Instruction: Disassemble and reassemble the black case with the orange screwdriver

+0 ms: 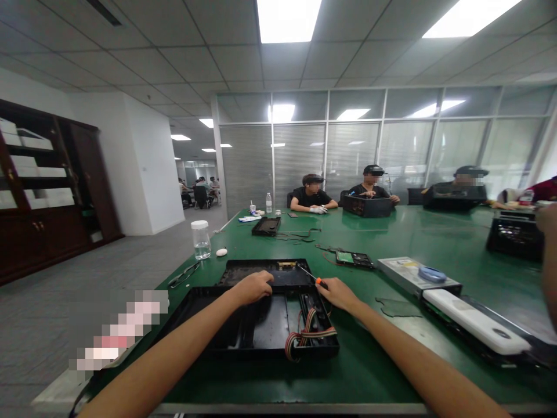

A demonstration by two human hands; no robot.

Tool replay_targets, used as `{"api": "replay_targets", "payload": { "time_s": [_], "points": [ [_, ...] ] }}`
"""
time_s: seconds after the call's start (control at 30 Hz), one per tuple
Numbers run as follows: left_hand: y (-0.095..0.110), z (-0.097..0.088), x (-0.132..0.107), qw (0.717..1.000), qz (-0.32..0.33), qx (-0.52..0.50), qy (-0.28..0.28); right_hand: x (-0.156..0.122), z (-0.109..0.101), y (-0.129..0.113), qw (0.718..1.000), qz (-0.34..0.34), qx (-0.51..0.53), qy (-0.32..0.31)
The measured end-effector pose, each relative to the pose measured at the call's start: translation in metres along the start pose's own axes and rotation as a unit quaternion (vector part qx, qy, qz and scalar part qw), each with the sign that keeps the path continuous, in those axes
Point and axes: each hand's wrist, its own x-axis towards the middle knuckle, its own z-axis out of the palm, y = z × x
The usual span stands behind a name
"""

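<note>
Your right hand is closed around a screwdriver with an orange and black handle, its shaft slanting up and left across the black panel. The tip points towards a small gold-coloured part at the panel's far edge; you can't tell from here whether they touch. Your left hand has its fingers curled over the panel's near edge, and whether they grip anything is hidden.

The panel lies just beyond an open black casing, right in front of you on the green counter. Inside the casing's right end runs a multicoloured ribbon cable, looping over the near wall.

To your left are folded eyeglasses, a clear jar with a white lid, and a white oval object. To your right, a circuit board sits beyond a grey metal box, which carries a blue ring. Nearer you is a long white housing. Across the counter sits a person in a black shirt.
</note>
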Motion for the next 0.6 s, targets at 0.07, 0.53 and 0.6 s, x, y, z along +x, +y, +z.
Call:
{"api": "replay_targets", "payload": {
  "time_s": [0.07, 0.53, 0.6],
  "points": [
    [0.002, 0.003, 0.0, 0.999, 0.0, 0.031, 0.015, 0.0, 0.0, 0.0, 1.0, 0.003, 0.003, 0.004],
    [0.03, -0.019, 0.043, 1.0, -0.024, 0.014, -0.008, 0.005, 0.008, -0.013, 1.0, 0.014, -0.022, 0.018],
    [0.038, -0.016, 0.058, 0.999, -0.033, 0.003, -0.028, 0.006, 0.009, -0.013, 0.999, 0.009, -0.034, 0.028]
  ]
}}
